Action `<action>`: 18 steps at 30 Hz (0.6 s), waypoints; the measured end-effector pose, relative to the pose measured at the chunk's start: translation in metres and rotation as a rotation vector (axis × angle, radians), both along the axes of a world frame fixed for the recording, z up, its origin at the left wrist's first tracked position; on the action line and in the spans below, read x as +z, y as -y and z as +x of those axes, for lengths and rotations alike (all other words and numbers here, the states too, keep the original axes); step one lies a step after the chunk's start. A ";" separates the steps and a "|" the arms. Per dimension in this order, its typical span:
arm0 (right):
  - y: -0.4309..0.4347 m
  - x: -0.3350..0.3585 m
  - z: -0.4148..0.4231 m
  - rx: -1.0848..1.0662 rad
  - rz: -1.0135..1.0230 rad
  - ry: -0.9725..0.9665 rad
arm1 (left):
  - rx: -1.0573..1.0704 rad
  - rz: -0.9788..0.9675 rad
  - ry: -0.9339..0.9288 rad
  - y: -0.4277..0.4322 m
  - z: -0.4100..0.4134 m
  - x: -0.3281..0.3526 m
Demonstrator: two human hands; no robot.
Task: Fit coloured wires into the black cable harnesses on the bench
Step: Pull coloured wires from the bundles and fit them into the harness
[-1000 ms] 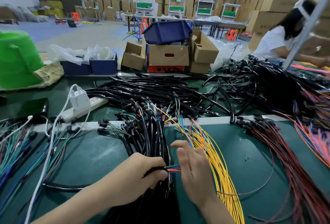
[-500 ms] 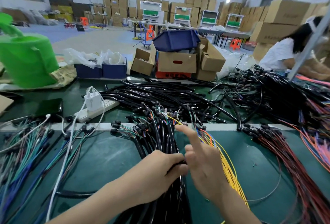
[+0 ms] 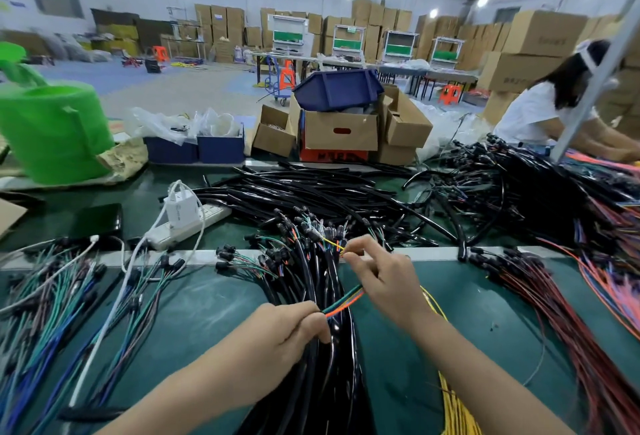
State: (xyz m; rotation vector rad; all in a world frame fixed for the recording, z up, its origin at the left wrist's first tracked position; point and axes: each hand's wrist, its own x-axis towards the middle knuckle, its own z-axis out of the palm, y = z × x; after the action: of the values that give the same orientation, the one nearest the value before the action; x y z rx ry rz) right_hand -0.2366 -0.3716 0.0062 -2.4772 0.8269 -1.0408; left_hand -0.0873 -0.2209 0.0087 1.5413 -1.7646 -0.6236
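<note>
**Warehouse bench: both hands on one harness**

Green mat (image 3: 214, 299) shows bare in two lanes: one between the teal wires (image 3: 45, 303) at the left edge and the harnesses (image 3: 322, 275) at centre, and a wider one between the yellow wires (image 3: 453, 407) and the red wires (image 3: 561, 323). A metal seam (image 3: 436, 251) crosses the bench just past the fingertips. The left hand (image 3: 287, 334) is curled round a black harness atop the central bundle. Coloured wires (image 3: 346, 299) run from that fist to the right hand (image 3: 388, 282), which pinches thin wire ends near the seam.
</note>
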 end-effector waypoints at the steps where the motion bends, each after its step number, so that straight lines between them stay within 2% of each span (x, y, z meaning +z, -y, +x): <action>1: 0.000 0.008 0.004 0.012 -0.052 -0.049 | 0.012 -0.003 0.030 0.001 0.001 0.001; 4: -0.011 0.034 0.016 0.067 -0.207 -0.150 | 0.064 -0.031 0.066 0.006 0.000 0.006; 7: -0.033 0.051 0.023 0.178 -0.255 -0.120 | 0.055 -0.124 -0.040 0.012 -0.009 0.016; 10: -0.041 0.054 0.019 0.269 -0.156 -0.024 | 0.037 -0.226 -0.038 0.013 -0.010 0.029; 13: -0.022 0.052 0.012 0.149 -0.017 0.045 | 0.064 -0.280 -0.022 0.012 -0.007 0.039; 16: 0.003 0.045 -0.001 0.116 0.229 0.047 | 0.054 -0.230 -0.064 0.008 -0.002 0.036; 18: 0.010 0.044 -0.008 0.079 0.148 -0.003 | -0.006 -0.133 -0.038 0.004 0.005 0.027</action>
State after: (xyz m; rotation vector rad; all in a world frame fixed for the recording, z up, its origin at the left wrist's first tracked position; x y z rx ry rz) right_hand -0.2450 -0.3818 0.0497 -2.3670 0.7712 -0.9154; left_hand -0.0820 -0.2253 0.0353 1.4254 -1.7468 -0.5243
